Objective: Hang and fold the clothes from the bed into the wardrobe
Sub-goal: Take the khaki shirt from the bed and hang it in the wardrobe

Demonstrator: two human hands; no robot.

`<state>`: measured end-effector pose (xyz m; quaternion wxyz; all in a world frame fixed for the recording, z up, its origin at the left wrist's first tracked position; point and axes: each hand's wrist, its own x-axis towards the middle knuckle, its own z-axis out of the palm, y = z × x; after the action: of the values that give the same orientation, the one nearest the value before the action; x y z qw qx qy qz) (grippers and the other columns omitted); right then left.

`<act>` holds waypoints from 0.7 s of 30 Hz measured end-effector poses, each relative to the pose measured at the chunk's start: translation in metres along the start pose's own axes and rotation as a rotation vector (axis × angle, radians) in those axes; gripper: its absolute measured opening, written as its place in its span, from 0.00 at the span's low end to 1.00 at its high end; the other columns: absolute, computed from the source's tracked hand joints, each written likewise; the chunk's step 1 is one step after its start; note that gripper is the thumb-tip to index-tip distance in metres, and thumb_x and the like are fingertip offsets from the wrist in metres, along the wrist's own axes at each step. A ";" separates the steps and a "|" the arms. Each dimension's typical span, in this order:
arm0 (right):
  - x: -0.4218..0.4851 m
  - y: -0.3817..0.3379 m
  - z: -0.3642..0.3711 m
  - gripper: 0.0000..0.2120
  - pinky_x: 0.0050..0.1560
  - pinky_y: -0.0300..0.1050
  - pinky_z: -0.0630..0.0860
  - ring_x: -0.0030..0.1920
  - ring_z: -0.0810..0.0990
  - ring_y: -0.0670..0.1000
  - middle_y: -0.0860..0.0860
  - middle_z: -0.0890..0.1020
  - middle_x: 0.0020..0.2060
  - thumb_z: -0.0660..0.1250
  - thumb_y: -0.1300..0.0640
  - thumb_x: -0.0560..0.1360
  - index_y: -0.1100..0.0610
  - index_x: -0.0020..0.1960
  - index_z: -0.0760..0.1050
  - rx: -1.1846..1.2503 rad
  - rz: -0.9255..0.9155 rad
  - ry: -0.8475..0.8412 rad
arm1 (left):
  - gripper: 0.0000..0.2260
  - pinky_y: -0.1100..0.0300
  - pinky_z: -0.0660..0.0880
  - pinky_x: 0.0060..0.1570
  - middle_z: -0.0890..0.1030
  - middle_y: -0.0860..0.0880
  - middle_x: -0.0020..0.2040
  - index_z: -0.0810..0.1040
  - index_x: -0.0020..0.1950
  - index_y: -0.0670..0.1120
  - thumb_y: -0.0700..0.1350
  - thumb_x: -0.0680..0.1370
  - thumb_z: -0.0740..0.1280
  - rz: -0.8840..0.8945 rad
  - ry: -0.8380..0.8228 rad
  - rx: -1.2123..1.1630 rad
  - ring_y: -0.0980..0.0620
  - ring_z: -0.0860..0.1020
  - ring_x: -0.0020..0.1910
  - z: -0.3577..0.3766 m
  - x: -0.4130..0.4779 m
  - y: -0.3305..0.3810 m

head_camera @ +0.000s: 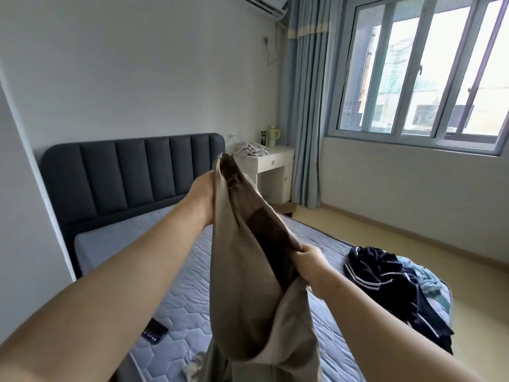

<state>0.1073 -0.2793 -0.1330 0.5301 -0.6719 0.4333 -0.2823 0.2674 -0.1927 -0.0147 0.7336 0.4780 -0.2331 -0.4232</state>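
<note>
The beige trousers (242, 271) hang above the bed (124, 244). The right hand (311, 260) has its fingers clamped on the near edge, and the left hand (203, 197) seemingly grips the far end, fingers hidden. Pull taut and align the legs before folding. Still on the bed: one navy garment (385, 277), one pale blue garment (424, 277), one phone (154, 332)

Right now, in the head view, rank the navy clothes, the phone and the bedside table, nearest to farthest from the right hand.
1. Navy clothes, on the mattress just right of the right hand.
2. Phone, lower left on the mattress.
3. Bedside table, far, beside the headboard.
</note>
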 end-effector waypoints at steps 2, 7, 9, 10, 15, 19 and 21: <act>0.003 -0.008 -0.006 0.12 0.23 0.34 0.67 0.25 0.74 0.46 0.53 0.77 0.31 0.58 0.66 0.77 0.57 0.44 0.78 0.299 -0.007 0.103 | 0.18 0.71 0.65 0.21 0.67 0.47 0.24 0.66 0.31 0.44 0.42 0.81 0.51 -0.019 0.004 0.039 0.53 0.66 0.27 -0.019 0.000 -0.007; 0.002 -0.037 -0.010 0.17 0.35 0.43 0.71 0.33 0.73 0.51 0.52 0.75 0.30 0.56 0.62 0.78 0.53 0.33 0.75 0.662 -0.027 0.095 | 0.28 0.57 0.75 0.35 0.79 0.39 0.40 0.76 0.55 0.41 0.62 0.79 0.49 -0.423 -0.110 0.639 0.46 0.79 0.36 -0.060 -0.003 -0.050; -0.001 -0.046 -0.006 0.14 0.37 0.44 0.74 0.34 0.76 0.52 0.54 0.76 0.32 0.56 0.61 0.78 0.55 0.36 0.75 0.750 -0.021 0.034 | 0.29 0.51 0.75 0.48 0.72 0.44 0.65 0.60 0.72 0.54 0.66 0.75 0.57 -0.446 -0.242 0.927 0.43 0.75 0.59 -0.061 -0.006 -0.071; -0.004 -0.050 -0.004 0.13 0.36 0.42 0.76 0.34 0.77 0.51 0.54 0.77 0.32 0.56 0.60 0.78 0.55 0.38 0.74 0.778 -0.008 -0.006 | 0.33 0.50 0.72 0.52 0.65 0.49 0.71 0.52 0.74 0.61 0.63 0.74 0.64 -0.376 -0.288 0.997 0.43 0.70 0.66 -0.057 -0.009 -0.078; -0.008 -0.057 0.002 0.16 0.24 0.33 0.70 0.20 0.72 0.45 0.48 0.72 0.19 0.57 0.60 0.77 0.55 0.31 0.69 0.739 -0.008 -0.130 | 0.12 0.50 0.78 0.46 0.78 0.45 0.49 0.72 0.59 0.48 0.41 0.75 0.63 -0.151 -0.370 0.789 0.49 0.78 0.45 -0.035 -0.007 -0.105; -0.014 -0.041 -0.014 0.05 0.35 0.42 0.76 0.29 0.78 0.51 0.53 0.81 0.32 0.64 0.57 0.69 0.55 0.41 0.78 0.837 -0.011 -0.247 | 0.09 0.57 0.78 0.29 0.82 0.45 0.34 0.75 0.51 0.41 0.34 0.79 0.56 -0.078 -0.145 0.336 0.50 0.81 0.32 -0.027 -0.001 -0.103; -0.009 -0.026 -0.021 0.10 0.35 0.43 0.76 0.32 0.78 0.53 0.57 0.81 0.45 0.60 0.63 0.72 0.55 0.48 0.77 0.782 0.025 -0.151 | 0.10 0.61 0.76 0.24 0.81 0.47 0.28 0.75 0.43 0.40 0.35 0.80 0.56 -0.077 -0.112 0.150 0.52 0.80 0.25 -0.023 -0.001 -0.095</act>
<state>0.0925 -0.2799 -0.1016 0.7797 -0.4331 0.2610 -0.3692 0.2462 -0.1977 -0.1095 0.6647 0.5159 -0.2862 -0.4584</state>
